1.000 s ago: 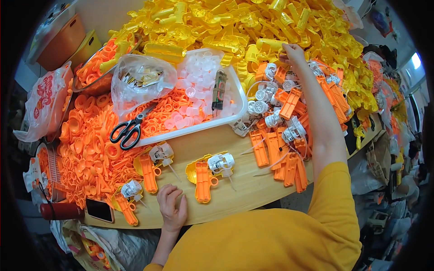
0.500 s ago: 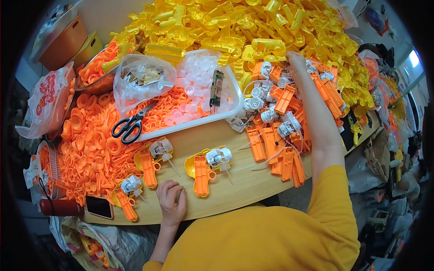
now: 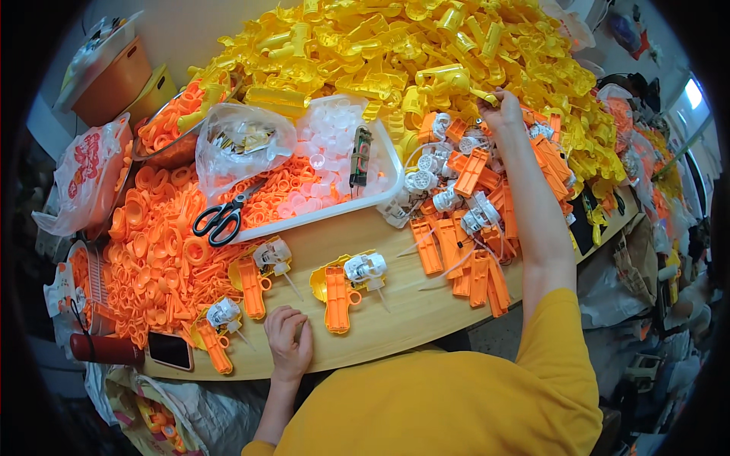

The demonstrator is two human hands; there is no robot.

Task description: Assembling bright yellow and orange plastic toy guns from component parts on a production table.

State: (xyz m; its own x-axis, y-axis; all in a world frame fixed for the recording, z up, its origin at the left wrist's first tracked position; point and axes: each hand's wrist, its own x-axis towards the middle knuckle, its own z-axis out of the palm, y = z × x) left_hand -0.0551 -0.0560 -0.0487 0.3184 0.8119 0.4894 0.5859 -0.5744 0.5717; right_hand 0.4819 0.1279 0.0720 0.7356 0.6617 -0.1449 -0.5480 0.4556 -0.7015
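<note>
My right hand [image 3: 502, 112] is stretched far out to the big heap of yellow plastic toy parts [image 3: 426, 53] and is closed on one yellow part at the heap's edge. My left hand [image 3: 289, 340] rests in a loose fist on the wooden table [image 3: 395, 319] near its front edge, holding nothing. Just right of it lies a half-built toy: an orange handle piece [image 3: 336, 298] on a yellow shell with a white motor unit [image 3: 366, 268]. Two similar assemblies [image 3: 258, 273] [image 3: 217, 328] lie to the left.
A white tray [image 3: 388, 163] holds clear caps, orange rings and a dark tool. Black scissors [image 3: 220, 219] lie on a pile of orange rings [image 3: 156, 251]. Orange handle pieces and white motors [image 3: 464, 220] are piled at right. A phone [image 3: 170, 350] and a red cylinder [image 3: 106, 349] sit at the front left.
My right hand has reached further out and slightly right, from the orange and white parts to the edge of the yellow heap. My left hand has stayed put.
</note>
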